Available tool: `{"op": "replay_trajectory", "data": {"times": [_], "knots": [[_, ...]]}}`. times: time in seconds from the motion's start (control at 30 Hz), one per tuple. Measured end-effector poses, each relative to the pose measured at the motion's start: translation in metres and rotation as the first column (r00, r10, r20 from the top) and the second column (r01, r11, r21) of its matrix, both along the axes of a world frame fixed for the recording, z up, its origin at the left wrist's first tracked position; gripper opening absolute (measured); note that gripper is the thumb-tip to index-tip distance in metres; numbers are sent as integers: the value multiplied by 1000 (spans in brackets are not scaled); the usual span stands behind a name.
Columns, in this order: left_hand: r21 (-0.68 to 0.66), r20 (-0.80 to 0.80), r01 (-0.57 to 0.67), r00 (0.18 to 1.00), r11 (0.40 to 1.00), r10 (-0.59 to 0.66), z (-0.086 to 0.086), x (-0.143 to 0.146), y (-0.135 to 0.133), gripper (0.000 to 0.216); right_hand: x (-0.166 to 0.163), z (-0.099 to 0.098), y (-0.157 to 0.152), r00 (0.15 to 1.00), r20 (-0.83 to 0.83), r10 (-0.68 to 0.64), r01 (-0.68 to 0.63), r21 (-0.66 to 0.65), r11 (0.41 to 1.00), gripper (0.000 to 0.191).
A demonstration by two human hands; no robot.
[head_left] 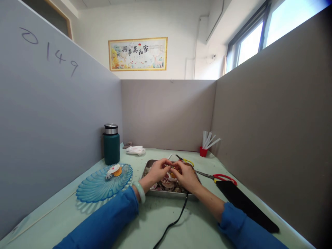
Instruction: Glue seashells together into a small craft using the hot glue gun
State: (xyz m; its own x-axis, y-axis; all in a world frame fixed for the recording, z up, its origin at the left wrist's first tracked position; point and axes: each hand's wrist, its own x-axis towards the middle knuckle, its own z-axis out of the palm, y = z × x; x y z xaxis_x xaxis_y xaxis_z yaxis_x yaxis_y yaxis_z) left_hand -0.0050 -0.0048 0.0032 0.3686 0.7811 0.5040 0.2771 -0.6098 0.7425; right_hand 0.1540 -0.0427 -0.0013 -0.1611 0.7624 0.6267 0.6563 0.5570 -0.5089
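Observation:
My left hand (157, 172) and my right hand (185, 175) meet over a metal tray (166, 194) filled with several scallop shells (167, 183). Both hands have their fingers curled together around a small orange and pale piece (173, 170) held between them; what it is exactly is too small to tell. Both sleeves are blue, and a pale bangle (140, 191) sits on my left wrist. A blue shell-shaped glass plate (95, 188) lies left of the tray with shucked scallop meat (114, 171) on it.
A dark green flask (111, 144) stands at the back left beside crumpled tissue (135, 150). Yellow-handled scissors (185, 160) and red-handled scissors (218, 177) lie right of the tray, with a black sheath (243, 204). A red cup of white sticks (204, 147) stands at the back right. A black cable (173, 221) crosses the front.

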Motion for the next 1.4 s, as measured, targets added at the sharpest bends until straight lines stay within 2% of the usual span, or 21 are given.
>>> {"op": "replay_trajectory", "data": {"times": [0.37, 0.6, 0.93, 1.4], "knots": [[-9, 17, 35, 999, 999, -34, 0, 0, 2, 17, 1, -2, 1, 1000, -3, 14, -14, -16, 1000, 15], [-96, 8, 26, 1000, 995, -26, 7, 0, -8, 17, 1, -2, 1, 1000, 11, 8, -8, -21, 1000, 14], [-155, 49, 73, 997, 985, -66, 7, -1, -9, 18, 1, -1, 0, 1000, 20, 3, -2, -29, 1000, 15], [-151, 75, 107, 992, 983, -97, 7, -1, -8, 19, 1, 0, 0, 1000, 21, -7, 7, -17, 1000, 15]]}}
